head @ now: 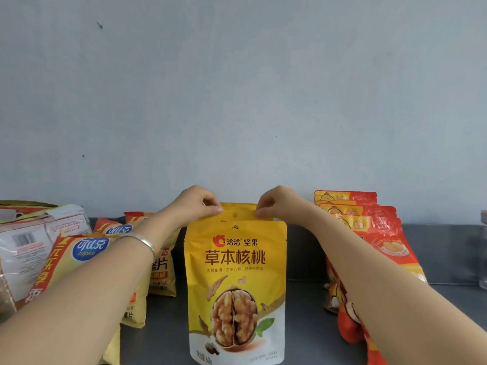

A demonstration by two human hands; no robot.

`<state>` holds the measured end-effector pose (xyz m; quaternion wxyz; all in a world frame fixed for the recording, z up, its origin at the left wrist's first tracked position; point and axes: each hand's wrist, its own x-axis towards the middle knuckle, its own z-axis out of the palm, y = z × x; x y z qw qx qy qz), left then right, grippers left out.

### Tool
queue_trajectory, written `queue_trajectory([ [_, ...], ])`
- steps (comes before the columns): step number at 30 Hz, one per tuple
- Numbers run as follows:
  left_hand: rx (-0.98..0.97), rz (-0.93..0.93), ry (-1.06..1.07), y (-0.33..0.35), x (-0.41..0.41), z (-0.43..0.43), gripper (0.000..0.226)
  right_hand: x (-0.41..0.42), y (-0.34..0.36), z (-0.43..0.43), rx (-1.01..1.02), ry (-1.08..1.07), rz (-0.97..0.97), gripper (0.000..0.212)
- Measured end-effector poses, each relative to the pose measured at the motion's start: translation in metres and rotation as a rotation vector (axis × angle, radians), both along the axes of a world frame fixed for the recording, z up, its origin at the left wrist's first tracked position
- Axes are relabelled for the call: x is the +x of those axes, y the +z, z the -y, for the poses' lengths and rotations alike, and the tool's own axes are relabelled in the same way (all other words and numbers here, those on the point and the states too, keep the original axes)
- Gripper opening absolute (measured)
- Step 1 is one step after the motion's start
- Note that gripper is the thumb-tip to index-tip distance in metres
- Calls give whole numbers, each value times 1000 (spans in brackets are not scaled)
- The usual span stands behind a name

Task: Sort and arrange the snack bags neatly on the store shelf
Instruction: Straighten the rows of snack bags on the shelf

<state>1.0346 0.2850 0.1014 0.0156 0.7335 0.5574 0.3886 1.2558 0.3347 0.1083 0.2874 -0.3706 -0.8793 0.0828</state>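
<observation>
Fingers (214, 207) pinch the walnut bag (235, 262) upright between chip bags (88, 250) and red bags (383, 229).

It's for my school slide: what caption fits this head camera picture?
Left hand and right hand pinch the top of a standing walnut bag, between chip bags and red bags.

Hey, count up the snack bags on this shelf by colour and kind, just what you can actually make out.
yellow walnut bag: 1
yellow Copico chip bags: 3
red bags: at least 3, overlapping
pale packs at far left: at least 2, unclear
Total: at least 9
</observation>
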Motion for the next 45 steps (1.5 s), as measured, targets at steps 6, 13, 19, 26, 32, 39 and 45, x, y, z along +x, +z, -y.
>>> queue_trajectory([
  [6,-93,38,-172,4,6,-7,11,12,2,-4,-82,22,-76,21],
  [13,121,208,-68,1,-11,-34,15,3,9,-28,-60,-46,-167,14],
  [19,-62,395,31,-13,-33,-76,36,-14,7,-50,-110,-28,-22,22],
  [26,-278,647,-44,-23,-28,-98,22,-12,4,-65,-78,-20,-8,10],
  [32,-216,665,-109,-28,-14,-103,42,1,1,-65,-209,-36,-131,20],
  [39,-200,658,-134,-33,-15,-101,45,-15,-2,-82,-164,-146,-128,29],
  [45,-238,629,-141,-35,-14,-102,51,-21,-8,-91,-147,-166,-174,14],
])
